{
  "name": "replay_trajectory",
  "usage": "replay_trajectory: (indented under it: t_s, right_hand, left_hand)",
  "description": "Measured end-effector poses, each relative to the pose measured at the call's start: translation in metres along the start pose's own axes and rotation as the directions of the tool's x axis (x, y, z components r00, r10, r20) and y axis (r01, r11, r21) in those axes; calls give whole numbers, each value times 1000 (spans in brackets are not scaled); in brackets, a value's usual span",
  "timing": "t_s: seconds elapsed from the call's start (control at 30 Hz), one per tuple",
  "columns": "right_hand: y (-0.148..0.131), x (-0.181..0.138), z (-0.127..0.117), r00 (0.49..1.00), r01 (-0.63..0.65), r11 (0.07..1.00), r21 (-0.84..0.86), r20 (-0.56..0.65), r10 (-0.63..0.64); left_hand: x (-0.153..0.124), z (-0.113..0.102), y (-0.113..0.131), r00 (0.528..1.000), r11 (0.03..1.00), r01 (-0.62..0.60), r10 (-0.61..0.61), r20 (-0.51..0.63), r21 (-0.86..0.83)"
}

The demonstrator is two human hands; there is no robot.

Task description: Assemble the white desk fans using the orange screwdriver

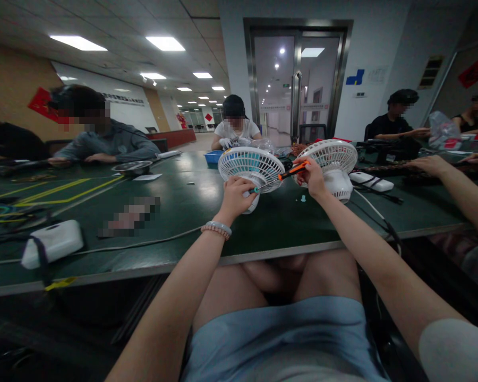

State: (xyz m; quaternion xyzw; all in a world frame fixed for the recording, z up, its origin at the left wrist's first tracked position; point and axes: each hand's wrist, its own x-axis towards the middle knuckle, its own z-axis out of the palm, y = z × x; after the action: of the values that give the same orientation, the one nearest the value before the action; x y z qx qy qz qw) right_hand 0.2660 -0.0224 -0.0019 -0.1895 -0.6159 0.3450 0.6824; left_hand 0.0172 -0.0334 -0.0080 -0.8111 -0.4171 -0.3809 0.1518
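A white fan (249, 161) with a round cage and teal blades is in front of me, its rear side towards me. My left hand (237, 197) is closed around its rear housing, with a beaded bracelet on the wrist. Beside the left fingertips shows a small teal piece (256, 189). My right hand (314, 178) grips an orange-and-black screwdriver (292, 171), its shaft pointing left to the teal piece. The exact contact at the tip is too small to tell. Just behind my right hand, a second white fan (338, 183) stands on the table.
A loose teal part (303, 198) lies on the green table (207, 212). Left are a white box (53, 243), cables and a blurred flat item (129, 216). A blue bin (214, 157) sits beyond the fans. A white adapter (371, 181) and a co-worker's hand (432, 163) are at right.
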Motion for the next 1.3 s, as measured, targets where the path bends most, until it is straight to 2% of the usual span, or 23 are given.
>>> replay_trajectory:
  t_s: [0.2, 0.3, 0.53, 0.73, 0.83, 0.97, 1.03, 1.1, 1.17, 1.3]
  right_hand:
    - [-4, 0, 1, 999, -16, 999, -35, -43, 15]
    - [-9, 0, 2, 996, -73, 997, 31, -44, 75]
    - [-21, 2, -3, 932, -360, 897, 258, 148, 331]
    - [-24, 2, -3, 924, -383, 866, 320, 145, 355]
    - [-20, 0, 0, 956, -295, 912, 286, 81, 283]
    - [-5, -3, 10, 994, -88, 981, 172, -42, 96]
    - [3, -7, 19, 999, -37, 996, 80, -29, 40]
    - [10, -13, 31, 998, 9, 997, -72, 66, -5]
    - [13, -21, 46, 976, 136, 958, -252, 198, -87]
    - [15, -43, 73, 849, 458, 764, -455, 477, -226]
  left_hand:
    - [0, 0, 0, 1000, 1000, 15, -15, -1, -4]
    - [0, 1, 0, 1000, 1000, 13, -13, -4, -6]
    - [0, 1, 0, 1000, 1000, -5, 5, -14, -13]
    - [0, 0, 1, 1000, 1000, 13, -13, 2, 2]
    - [-1, -1, 1, 1000, 1000, -3, 3, 0, 5]
    - [-1, 0, 0, 1000, 1000, -11, 11, -1, 12]
    - [-2, 0, 0, 1000, 1000, -2, 2, 1, 14]
    - [-2, 1, 0, 1000, 1000, 4, -4, -3, 15]
    - [-2, 1, 0, 1000, 1000, 1, -1, -13, 15]
    - [-3, 0, -1, 1000, 1000, -23, 23, 1, 17]
